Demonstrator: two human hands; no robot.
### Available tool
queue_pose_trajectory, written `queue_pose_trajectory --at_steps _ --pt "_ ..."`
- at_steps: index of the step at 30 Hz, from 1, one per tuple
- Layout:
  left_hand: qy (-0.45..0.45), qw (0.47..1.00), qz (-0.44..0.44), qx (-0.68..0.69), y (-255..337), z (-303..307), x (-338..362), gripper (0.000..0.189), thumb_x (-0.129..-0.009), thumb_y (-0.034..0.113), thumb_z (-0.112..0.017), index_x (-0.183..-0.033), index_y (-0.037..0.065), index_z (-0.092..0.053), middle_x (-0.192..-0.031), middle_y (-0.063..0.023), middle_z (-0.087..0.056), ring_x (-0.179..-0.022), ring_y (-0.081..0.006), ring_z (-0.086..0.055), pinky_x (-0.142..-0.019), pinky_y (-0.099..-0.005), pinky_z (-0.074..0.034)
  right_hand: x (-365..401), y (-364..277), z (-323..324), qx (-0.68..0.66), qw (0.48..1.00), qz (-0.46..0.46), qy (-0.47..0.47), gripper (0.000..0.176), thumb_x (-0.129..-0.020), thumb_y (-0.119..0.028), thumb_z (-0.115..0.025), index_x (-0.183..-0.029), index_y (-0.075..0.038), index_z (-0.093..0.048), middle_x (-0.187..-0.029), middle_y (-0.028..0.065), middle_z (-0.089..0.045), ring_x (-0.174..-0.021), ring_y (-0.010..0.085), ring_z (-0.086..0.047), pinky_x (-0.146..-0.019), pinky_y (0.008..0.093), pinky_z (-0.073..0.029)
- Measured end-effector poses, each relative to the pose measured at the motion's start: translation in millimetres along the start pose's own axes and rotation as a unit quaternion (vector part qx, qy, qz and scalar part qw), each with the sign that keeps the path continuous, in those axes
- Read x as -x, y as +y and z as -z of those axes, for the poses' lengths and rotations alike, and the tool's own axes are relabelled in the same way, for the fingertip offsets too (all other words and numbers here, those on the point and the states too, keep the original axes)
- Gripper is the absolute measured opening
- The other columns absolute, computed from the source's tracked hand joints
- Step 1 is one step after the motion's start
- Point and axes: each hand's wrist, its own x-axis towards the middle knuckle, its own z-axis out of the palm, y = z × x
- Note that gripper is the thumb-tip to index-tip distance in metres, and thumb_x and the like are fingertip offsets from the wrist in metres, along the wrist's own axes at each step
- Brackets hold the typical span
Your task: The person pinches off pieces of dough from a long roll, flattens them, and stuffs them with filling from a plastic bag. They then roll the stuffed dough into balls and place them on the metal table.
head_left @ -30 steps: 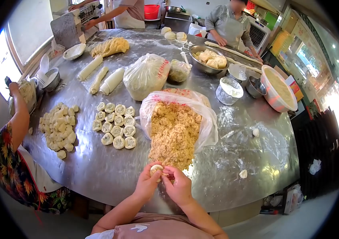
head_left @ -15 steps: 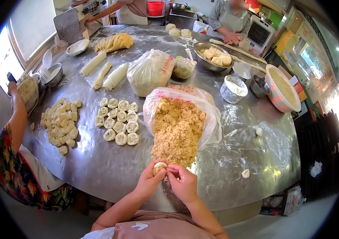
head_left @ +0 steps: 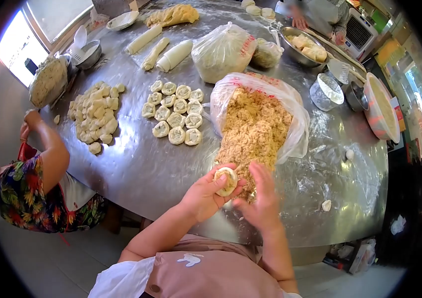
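Note:
My left hand (head_left: 202, 199) is closed around a round dough wrapper (head_left: 226, 182) with crumbly filling in its middle, the thumb pressing on its face. To the right, my right hand (head_left: 263, 204) has its fingers and thumb apart with nothing visible between them, slightly blurred by motion. It partly covers the near edge of a heap of yellowish-brown crumbly filling (head_left: 256, 124). That heap spills from an open clear plastic bag (head_left: 295, 146) just beyond both hands. Several filled dough rounds (head_left: 176, 119) stand in rows to the left of the bag.
Cut dough pieces (head_left: 94, 111) lie further left on the metal table (head_left: 136, 169). Beyond are dough rolls (head_left: 176, 55), a tied bag (head_left: 221, 52), a steel bowl (head_left: 303, 47) and a flour tub (head_left: 326, 92). A person in a floral top (head_left: 17, 193) is at the left edge.
My hands have separated: the right has moved away and opened, while the left keeps the dough wrapper, now tilted to show its filling. The view has shifted, and the left person's arm is lower.

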Motion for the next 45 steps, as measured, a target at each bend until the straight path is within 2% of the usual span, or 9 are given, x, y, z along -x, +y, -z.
queue_pose_trajectory --at_steps 12,18,24,29,34,35,39,43,45 --pt "0.007 0.975 0.049 -0.216 -15 3 4 0.039 -0.098 0.013 -0.05 -0.135 0.005 -0.042 -0.111 -0.0044 -0.057 -0.095 -0.0112 -0.058 -0.075 -0.0244 -0.049 4 -5 -37 -0.013 0.996 0.077 0.031 0.064 -0.095 -0.061 -0.033 -0.113 -0.003 -0.053 -0.12 0.0155 -0.062 -0.128 0.0418 -0.044 -0.107 0.0491 -0.03" --pt "0.028 0.996 0.079 0.042 -18 -24 8 0.034 -0.098 0.004 -0.043 -0.133 0.004 -0.044 -0.12 -0.0088 -0.054 -0.102 -0.0156 -0.059 -0.086 -0.028 -0.05 1 -6 -38 -0.167 0.98 0.013 0.103 0.059 -0.099 -0.055 -0.03 -0.105 -0.004 -0.059 -0.109 0.0157 -0.067 -0.126 0.0403 -0.048 -0.104 0.0457 -0.036" --pt "0.007 0.992 0.037 -0.121 -31 5 -6 0.035 -0.098 0.005 -0.043 -0.133 0.005 -0.044 -0.125 -0.0097 -0.053 -0.109 -0.0176 -0.057 -0.089 -0.0278 -0.05 3 -15 -49 -0.05 0.985 0.042 0.16 0.024 -0.098 -0.021 -0.048 -0.097 -0.004 -0.064 -0.106 0.0149 -0.068 -0.123 0.0405 -0.051 -0.104 0.0467 -0.036" --pt "0.033 0.971 -0.124 -0.202 -49 -10 -8 0.035 -0.099 0.007 -0.042 -0.134 0.002 -0.044 -0.12 -0.0089 -0.057 -0.11 -0.0198 -0.056 -0.096 -0.0311 -0.045 -2 -15 -49 -0.27 0.933 -0.159 0.179 0.035 -0.102 -0.027 -0.041 -0.097 0.0 -0.064 -0.109 0.0146 -0.067 -0.123 0.0327 -0.052 -0.104 0.0426 -0.037" --pt "-0.005 0.828 -0.314 -0.464 -37 -18 0 0.031 -0.1 0.014 -0.044 -0.127 0.001 -0.053 -0.117 -0.0095 -0.059 -0.113 -0.0198 -0.054 -0.098 -0.0319 -0.041 -9 -27 -36 -0.491 0.81 -0.275 0.166 0.057 -0.104 -0.041 -0.032 -0.136 0.006 -0.04 -0.137 0.0218 -0.048 -0.134 0.0281 -0.04 -0.108 0.039 -0.033" --pt "-0.022 0.818 -0.321 -0.476 -35 -11 -2 0.03 -0.1 0.015 -0.044 -0.124 0.0 -0.055 -0.118 -0.0099 -0.059 -0.114 -0.0196 -0.053 -0.098 -0.0314 -0.041 -7 -26 -38 -0.535 0.795 -0.248 0.144 0.073 -0.102 -0.049 -0.032 -0.146 0.006 -0.018 -0.148 0.0241 -0.033 -0.138 0.0292 -0.031 -0.111 0.038 -0.027" --pt "-0.021 0.762 -0.337 -0.553 -28 -2 -4 0.033 -0.101 0.022 -0.043 -0.113 -0.001 -0.063 -0.119 -0.0132 -0.059 -0.119 -0.0227 -0.048 -0.101 -0.0342 -0.037 0 -35 -41 -0.486 0.843 -0.222 0.054 0.088 -0.096 -0.06 -0.036 -0.147 0.008 -0.014 -0.153 0.0237 -0.02 -0.139 0.0331 -0.028 -0.115 0.0404 -0.023" --pt "-0.073 0.617 -0.396 -0.676 -18 -9 -7 0.058 -0.103 0.044 -0.028 -0.129 0.0 -0.055 -0.13 -0.0181 -0.052 -0.134 -0.0268 -0.032 -0.11 -0.0404 -0.023 3 -34 -43 -0.527 0.798 -0.286 0.064 0.05 -0.101 -0.041 -0.044 -0.117 0.005 -0.056 -0.111 0.0148 -0.06 -0.107 0.0196 -0.057 -0.095 0.0326 -0.044" --pt "-0.039 0.652 -0.416 -0.633 -27 -8 -8 0.07 -0.1 0.054 -0.019 -0.14 0.001 -0.041 -0.14 -0.0185 -0.043 -0.139 -0.0278 -0.022 -0.112 -0.042 -0.017 6 -28 -39 -0.421 0.84 -0.338 0.049 0.039 -0.102 -0.033 -0.044 -0.102 0.003 -0.059 -0.1 0.0105 -0.064 -0.096 0.0159 -0.06 -0.085 0.0295 -0.048"
